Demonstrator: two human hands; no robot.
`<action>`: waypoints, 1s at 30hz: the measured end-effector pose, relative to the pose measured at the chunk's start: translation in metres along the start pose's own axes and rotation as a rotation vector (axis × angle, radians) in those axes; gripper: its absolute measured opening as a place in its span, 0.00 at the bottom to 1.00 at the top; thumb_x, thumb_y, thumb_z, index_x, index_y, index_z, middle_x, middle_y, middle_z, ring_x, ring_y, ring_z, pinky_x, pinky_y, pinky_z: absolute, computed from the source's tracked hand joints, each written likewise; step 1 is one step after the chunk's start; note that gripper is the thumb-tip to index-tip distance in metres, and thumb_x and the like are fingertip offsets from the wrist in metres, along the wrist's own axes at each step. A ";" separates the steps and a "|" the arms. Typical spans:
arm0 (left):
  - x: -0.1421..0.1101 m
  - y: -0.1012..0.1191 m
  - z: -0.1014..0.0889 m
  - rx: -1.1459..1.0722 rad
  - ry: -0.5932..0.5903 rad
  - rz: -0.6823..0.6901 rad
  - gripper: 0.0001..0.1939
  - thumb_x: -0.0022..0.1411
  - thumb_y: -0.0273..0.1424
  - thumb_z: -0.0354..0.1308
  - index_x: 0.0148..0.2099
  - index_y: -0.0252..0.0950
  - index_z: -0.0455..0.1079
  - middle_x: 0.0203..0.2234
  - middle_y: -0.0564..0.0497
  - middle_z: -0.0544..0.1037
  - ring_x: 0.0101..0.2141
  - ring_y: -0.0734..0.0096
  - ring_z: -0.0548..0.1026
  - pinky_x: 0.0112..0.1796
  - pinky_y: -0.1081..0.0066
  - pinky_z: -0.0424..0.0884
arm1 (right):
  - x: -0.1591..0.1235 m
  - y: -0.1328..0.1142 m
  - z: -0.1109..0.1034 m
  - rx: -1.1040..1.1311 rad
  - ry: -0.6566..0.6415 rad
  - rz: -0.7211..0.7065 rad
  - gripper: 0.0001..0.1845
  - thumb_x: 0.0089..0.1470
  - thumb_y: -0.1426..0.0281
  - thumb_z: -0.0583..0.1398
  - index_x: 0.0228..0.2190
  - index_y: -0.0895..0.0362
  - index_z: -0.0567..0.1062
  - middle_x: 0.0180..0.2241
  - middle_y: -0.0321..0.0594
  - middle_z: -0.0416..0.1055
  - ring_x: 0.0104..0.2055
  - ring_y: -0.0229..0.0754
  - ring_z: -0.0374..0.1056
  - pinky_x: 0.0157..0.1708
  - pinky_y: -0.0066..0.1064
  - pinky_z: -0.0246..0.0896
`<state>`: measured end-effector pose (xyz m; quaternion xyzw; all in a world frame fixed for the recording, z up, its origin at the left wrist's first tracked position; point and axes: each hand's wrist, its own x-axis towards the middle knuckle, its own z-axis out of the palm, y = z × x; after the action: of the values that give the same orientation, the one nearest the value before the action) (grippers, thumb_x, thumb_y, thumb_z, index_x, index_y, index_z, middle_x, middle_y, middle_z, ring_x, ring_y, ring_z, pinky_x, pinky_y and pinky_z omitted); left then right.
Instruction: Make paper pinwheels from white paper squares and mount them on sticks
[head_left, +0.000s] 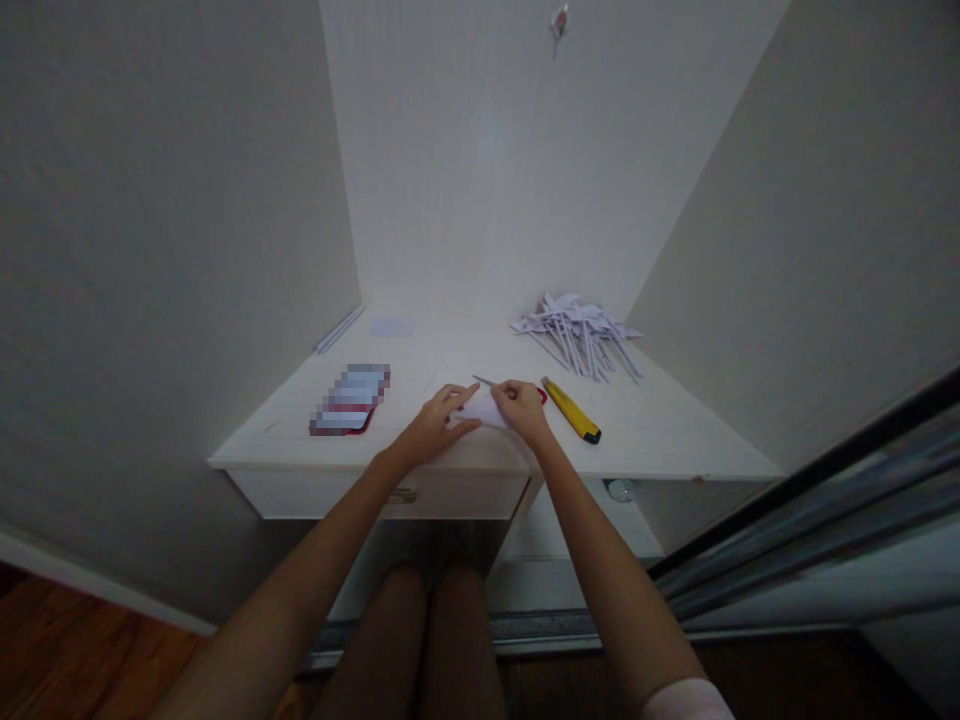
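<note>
A small piece of white paper (485,407) lies near the front edge of the white desktop, between my two hands. My left hand (441,415) rests at its left side, thumb and fingers spread apart around the paper. On the other side, my right hand (519,402) is closed, its fingertips pinched at the paper's right part. A pair of scissors (484,380) shows behind the right hand: a thin blade points left and a bit of red handle shows on the right. Whether that hand touches the scissors is hidden. A yellow utility knife (572,410) lies just right of it.
A pile of folded white paper pieces with stick-like stems (581,335) lies at the back right. Thin paper sticks (339,330) lie along the left wall. A blurred phone-like object (349,402) and a flat paper slip (391,327) are on the left. Walls enclose the desk (457,345).
</note>
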<state>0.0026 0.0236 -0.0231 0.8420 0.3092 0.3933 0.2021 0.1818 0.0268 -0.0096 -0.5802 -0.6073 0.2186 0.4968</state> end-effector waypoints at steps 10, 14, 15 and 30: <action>-0.004 0.002 -0.005 0.044 0.036 -0.129 0.22 0.59 0.37 0.50 0.51 0.28 0.65 0.34 0.45 0.75 0.31 0.71 0.71 0.34 0.72 0.67 | -0.024 -0.003 0.007 0.601 -0.412 0.049 0.23 0.51 0.59 0.54 0.46 0.59 0.67 0.29 0.40 0.72 0.26 0.36 0.68 0.25 0.27 0.63; -0.003 0.002 -0.005 -0.039 0.030 -0.137 0.20 0.61 0.39 0.46 0.46 0.30 0.70 0.24 0.52 0.74 0.25 0.75 0.69 0.31 0.75 0.66 | -0.031 0.003 0.004 0.581 -0.466 0.012 0.29 0.45 0.65 0.61 0.50 0.56 0.64 0.31 0.38 0.72 0.31 0.36 0.68 0.32 0.28 0.63; -0.003 0.002 -0.006 -0.057 0.028 -0.145 0.20 0.62 0.39 0.44 0.41 0.30 0.72 0.21 0.52 0.73 0.24 0.75 0.69 0.30 0.75 0.66 | -0.032 0.003 0.005 0.559 -0.451 0.009 0.28 0.45 0.67 0.61 0.50 0.55 0.64 0.30 0.37 0.72 0.31 0.36 0.68 0.33 0.28 0.63; -0.004 0.003 -0.004 -0.515 0.091 -0.280 0.31 0.62 0.35 0.43 0.64 0.31 0.40 0.22 0.53 0.71 0.20 0.78 0.68 0.23 0.76 0.68 | -0.036 0.005 0.006 0.762 -0.395 0.113 0.23 0.41 0.74 0.61 0.44 0.57 0.71 0.25 0.35 0.72 0.26 0.34 0.66 0.31 0.28 0.59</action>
<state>-0.0011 0.0191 -0.0205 0.6935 0.3212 0.4644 0.4474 0.1729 -0.0029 -0.0284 -0.3346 -0.5341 0.5608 0.5369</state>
